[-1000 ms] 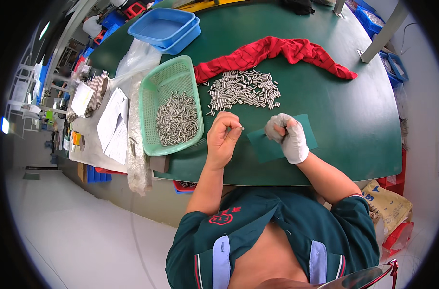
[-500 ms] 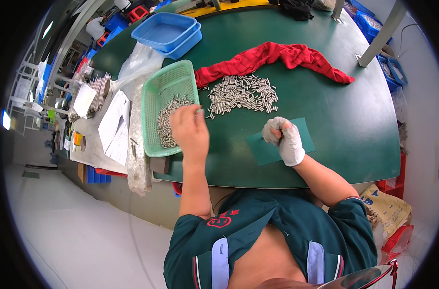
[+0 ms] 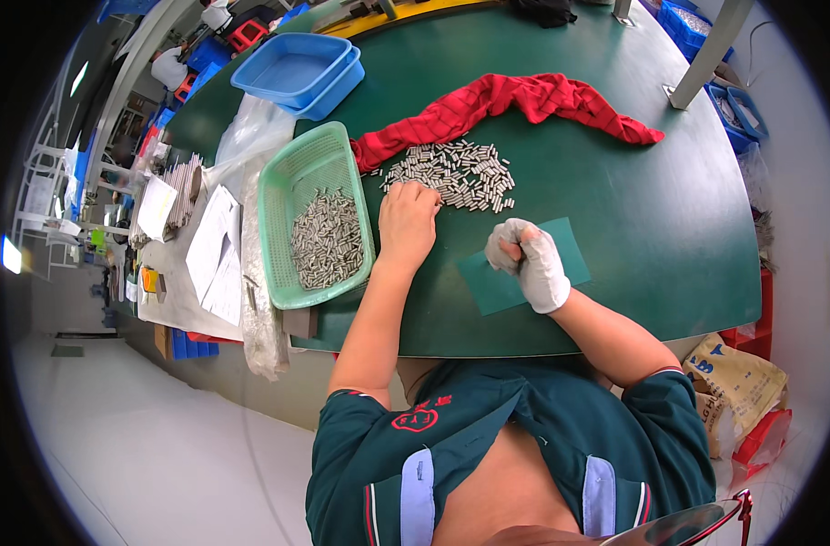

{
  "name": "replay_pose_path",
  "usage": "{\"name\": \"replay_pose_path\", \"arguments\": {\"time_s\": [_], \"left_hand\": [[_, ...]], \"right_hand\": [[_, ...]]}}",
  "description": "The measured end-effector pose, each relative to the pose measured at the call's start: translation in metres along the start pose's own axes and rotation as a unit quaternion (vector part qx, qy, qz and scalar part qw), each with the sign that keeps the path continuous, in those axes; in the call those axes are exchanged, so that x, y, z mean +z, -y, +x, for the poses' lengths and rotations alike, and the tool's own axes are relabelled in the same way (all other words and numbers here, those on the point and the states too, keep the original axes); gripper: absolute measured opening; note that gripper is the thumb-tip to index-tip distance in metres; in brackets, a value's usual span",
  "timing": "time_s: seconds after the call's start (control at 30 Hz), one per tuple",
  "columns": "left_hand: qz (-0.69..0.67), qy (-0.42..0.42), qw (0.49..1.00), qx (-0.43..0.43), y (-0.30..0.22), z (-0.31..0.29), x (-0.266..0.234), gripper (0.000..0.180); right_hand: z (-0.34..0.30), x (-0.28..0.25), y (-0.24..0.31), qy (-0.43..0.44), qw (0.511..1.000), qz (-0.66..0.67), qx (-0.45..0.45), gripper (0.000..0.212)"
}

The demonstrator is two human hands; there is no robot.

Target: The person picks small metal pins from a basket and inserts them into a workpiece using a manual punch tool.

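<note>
Curving across the middle and upper right of the frame, a dark green table point(image 3: 652, 246) carries a loose heap of small metal pins point(image 3: 465, 173) at upper centre. A pale floor point(image 3: 151, 428) fills the lower left; a metal post point(image 3: 713, 55) rises at upper right. A red cloth point(image 3: 515, 96) borders the heap above, a green basket point(image 3: 267, 214) of similar pins stands at centre left, and blue trays point(image 3: 297, 91) sit at upper left. The bare left hand point(image 3: 409, 223) covers the heap's lower-left edge, fingers bent down; their grip cannot be told. The gloved right hand point(image 3: 530, 262) curls over a teal sheet point(image 3: 571, 244), its contents hidden.
</note>
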State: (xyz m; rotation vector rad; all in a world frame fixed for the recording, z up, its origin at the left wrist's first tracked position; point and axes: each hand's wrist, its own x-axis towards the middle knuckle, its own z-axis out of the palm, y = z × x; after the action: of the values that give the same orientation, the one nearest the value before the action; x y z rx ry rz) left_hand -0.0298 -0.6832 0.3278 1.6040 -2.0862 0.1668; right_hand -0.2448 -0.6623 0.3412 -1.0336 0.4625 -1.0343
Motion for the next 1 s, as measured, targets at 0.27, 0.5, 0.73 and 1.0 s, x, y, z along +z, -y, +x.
{"name": "replay_pose_path", "arguments": {"time_s": [0.27,0.5,0.73,1.0], "left_hand": [[-0.023,0.020,0.999,0.027,-0.005,-0.001,0.000,0.009],[-0.241,-0.014,0.970,-0.005,-0.017,-0.006,-0.013,0.011],[-0.376,-0.061,0.924,-0.028,-0.041,-0.024,-0.034,0.010],[-0.412,-0.054,0.909,-0.033,-0.054,-0.035,-0.039,0.008]], "right_hand": [[0.002,0.000,-0.002,0.005,1.000,0.004,-0.009,0.056],[0.003,-0.002,0.000,-0.003,1.000,0.013,-0.002,0.057],[0.000,-0.001,-0.001,0.006,1.000,-0.002,-0.008,0.060],[-0.004,0.000,-0.004,0.032,0.999,-0.024,-0.027,0.056]]}}
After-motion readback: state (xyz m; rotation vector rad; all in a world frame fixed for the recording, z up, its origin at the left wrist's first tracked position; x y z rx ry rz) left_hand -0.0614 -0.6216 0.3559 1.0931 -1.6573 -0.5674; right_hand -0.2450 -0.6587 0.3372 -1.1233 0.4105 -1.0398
